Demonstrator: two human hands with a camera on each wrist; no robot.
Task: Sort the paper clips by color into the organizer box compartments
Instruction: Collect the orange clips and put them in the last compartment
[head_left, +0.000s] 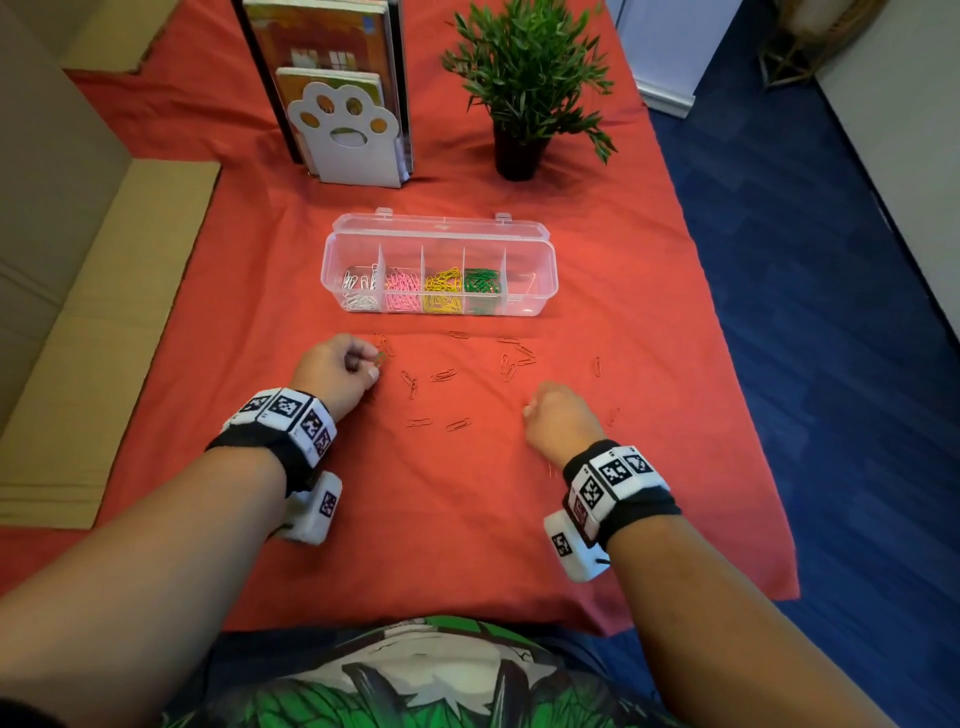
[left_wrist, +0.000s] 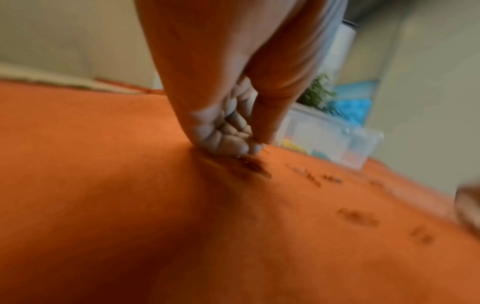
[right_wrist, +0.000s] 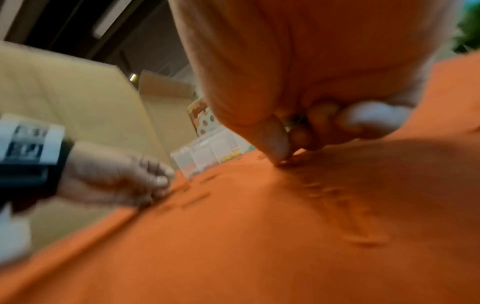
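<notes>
The clear organizer box (head_left: 540, 291) stands open mid-table, holding white, pink, yellow and green clips in separate compartments; the rightmost one looks almost bare. Several red paper clips (head_left: 443, 375) lie scattered on the red cloth in front of it. At the scatter's left end my left hand (head_left: 374, 364) pinches a green paper clip (head_left: 381, 358), fingers curled with their tips down at the cloth (left_wrist: 255, 147). My right hand (head_left: 530, 410) is curled at the right end, thumb tip on the cloth (right_wrist: 279, 158). Something small and greenish (right_wrist: 293, 121) sits inside its curled fingers; the view is blurred.
A white paw-shaped bookend (head_left: 345, 140) with books and a potted plant (head_left: 524, 93) stand behind the box. Cardboard sheets (head_left: 104, 322) lie along the left edge. The table's right edge drops to blue floor (head_left: 831, 312).
</notes>
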